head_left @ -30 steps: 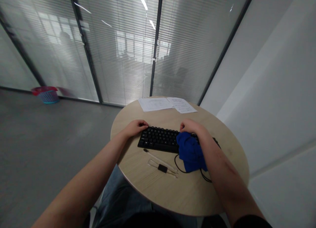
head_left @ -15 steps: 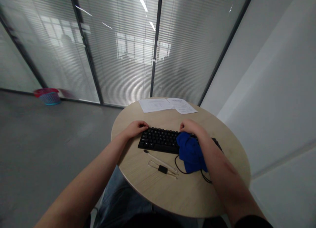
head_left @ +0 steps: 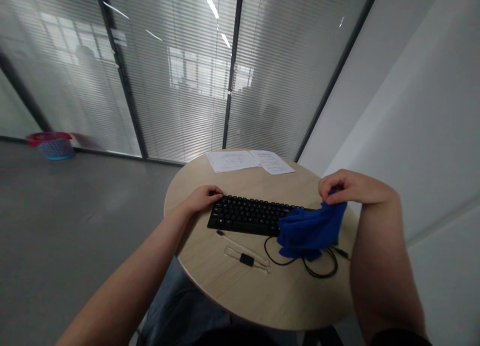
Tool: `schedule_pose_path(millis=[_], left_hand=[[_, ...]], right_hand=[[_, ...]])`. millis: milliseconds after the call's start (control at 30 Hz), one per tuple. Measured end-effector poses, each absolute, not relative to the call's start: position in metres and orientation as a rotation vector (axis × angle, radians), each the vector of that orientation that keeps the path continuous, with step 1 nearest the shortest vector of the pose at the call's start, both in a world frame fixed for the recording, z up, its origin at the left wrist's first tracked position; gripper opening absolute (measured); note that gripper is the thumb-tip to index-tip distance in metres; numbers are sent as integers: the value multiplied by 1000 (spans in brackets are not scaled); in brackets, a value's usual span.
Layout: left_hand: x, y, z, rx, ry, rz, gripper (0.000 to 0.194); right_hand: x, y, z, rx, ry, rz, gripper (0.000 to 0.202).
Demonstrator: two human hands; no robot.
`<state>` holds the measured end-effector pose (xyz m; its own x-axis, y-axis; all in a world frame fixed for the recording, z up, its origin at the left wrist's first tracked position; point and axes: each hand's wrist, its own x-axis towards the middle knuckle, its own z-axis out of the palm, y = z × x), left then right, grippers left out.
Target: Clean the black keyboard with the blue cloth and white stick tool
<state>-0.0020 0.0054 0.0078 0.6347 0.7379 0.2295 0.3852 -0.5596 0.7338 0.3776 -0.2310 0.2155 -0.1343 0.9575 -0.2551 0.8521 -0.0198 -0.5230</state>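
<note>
A black keyboard point(head_left: 251, 216) lies on the round wooden table point(head_left: 258, 296). At its far left corner, my left hand point(head_left: 204, 197) is closed, with thumb and fingers gripping the edge. My right hand point(head_left: 343, 186) pinches a corner of a blue cloth point(head_left: 311, 231) and holds it raised at the right. The rest of the cloth droops over the keyboard's right end and hides it. A black cable point(head_left: 324, 275) curls out from under the cloth, with a plug at its end. Nearer me are a thin pale stick with a dark tip point(head_left: 240, 245) and a black binder clip point(head_left: 246, 259).
Sheets of printed paper point(head_left: 232, 161) lie at the table's far edge. Glass partitions with blinds point(head_left: 195, 111) stand behind it, and a white wall point(head_left: 423, 136) is close on the right. A red and blue basket point(head_left: 56, 148) sits on the floor at left.
My right hand has moved right and lifted a corner of the blue cloth, uncovering more of the cable. My left hand stays on the keyboard. The whole view has shifted slightly.
</note>
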Motion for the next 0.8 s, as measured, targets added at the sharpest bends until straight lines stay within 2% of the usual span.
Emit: schedule_pose_path(millis=[133,267,400,533,800], left_hand=[[-2,5,10,2187,863,701,39],[-2,6,9,2172,872,702,40],[-2,6,8,2170,874,700,39],[-2,6,8,2155,860,686,40],[-2,2,13,2168,892,681,42]], right_hand=[[381,-205,175,-1983,-2023,805,39],[358,-167,99,-2085,-1847,522,26],[342,-154,51,-2121,-1803,225,25],[341,-157,40,-2177,-1832,50,28],[337,-163,42,-2141,-1935,-88,25]])
